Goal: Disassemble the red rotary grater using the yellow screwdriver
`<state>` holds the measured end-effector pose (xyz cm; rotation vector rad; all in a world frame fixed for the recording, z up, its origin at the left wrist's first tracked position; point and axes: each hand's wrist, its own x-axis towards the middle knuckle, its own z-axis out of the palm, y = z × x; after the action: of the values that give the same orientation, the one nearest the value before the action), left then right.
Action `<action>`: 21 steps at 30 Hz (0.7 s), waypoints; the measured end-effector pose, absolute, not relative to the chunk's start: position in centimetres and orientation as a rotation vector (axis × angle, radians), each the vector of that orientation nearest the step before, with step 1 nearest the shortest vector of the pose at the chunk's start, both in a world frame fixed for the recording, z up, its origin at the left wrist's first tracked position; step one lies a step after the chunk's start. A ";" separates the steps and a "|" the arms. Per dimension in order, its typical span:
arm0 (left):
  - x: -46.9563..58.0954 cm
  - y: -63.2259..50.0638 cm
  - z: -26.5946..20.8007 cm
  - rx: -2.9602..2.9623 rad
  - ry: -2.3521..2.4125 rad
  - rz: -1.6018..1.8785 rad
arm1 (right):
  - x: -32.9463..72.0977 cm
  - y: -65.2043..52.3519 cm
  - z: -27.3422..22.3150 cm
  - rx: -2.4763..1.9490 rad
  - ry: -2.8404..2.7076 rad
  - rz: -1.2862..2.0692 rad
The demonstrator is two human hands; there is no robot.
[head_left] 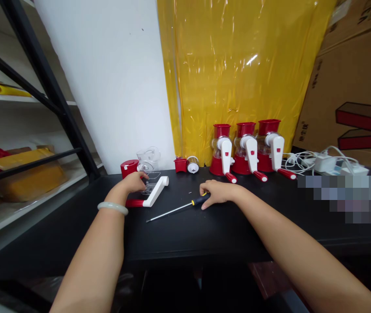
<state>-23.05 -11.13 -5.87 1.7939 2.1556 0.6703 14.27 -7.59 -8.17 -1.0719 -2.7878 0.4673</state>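
Observation:
My right hand point(217, 191) has its fingers closed around the dark blue and yellow handle of a screwdriver point(172, 211). Its metal shaft points left, low over the black table. My left hand point(134, 182), below a pale bangle, is curled at the edge of a clear plastic part point(149, 189); its fingertips are partly hidden. Just in front of that hand lies a white crank handle point(155, 191) with a red grip. Behind it are a red cylindrical base point(128, 167) and a clear plastic housing point(149, 157).
Several red and white hand-crank graters point(223, 152) stand along the back right. A small red part point(180, 164) and a metal drum point(192, 164) sit mid-back. White cables and adapters point(327, 163) lie at right, beside a large cardboard box point(351, 87). A black-framed shelf point(35, 56) rises at left.

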 end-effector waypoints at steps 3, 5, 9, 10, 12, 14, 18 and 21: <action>-22.3 -11.3 -5.5 1.767 2.193 0.533 | 14.4 -7.5 -8.1 -1.004 -2.812 0.538; -21.7 -11.4 -5.3 1.797 2.205 0.512 | 14.4 -7.3 -8.0 -0.966 -2.814 0.575; -20.9 -11.4 -5.2 1.867 2.237 0.487 | 14.7 -7.2 -7.8 -0.903 -2.721 0.682; -20.8 -11.4 -5.1 1.886 2.246 0.481 | 14.8 -7.2 -7.6 -0.881 -2.679 0.714; -20.5 -11.3 -5.0 1.927 2.272 0.480 | 15.1 -7.2 -7.1 -0.837 -2.586 0.808; -19.9 -11.2 -4.8 1.973 2.281 0.558 | 15.6 -7.4 -6.4 -0.810 -2.479 0.957; -17.9 -11.2 -4.6 2.032 2.169 0.828 | 17.0 -7.7 -4.4 -0.803 -2.216 1.091; -16.2 -11.5 -4.8 2.155 2.081 0.679 | 18.1 -6.9 -2.7 -0.847 -2.058 0.960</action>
<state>-16.19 -11.54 -4.81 2.1552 2.0808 0.6791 18.09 -6.94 -2.73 -0.8472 -2.0582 0.9597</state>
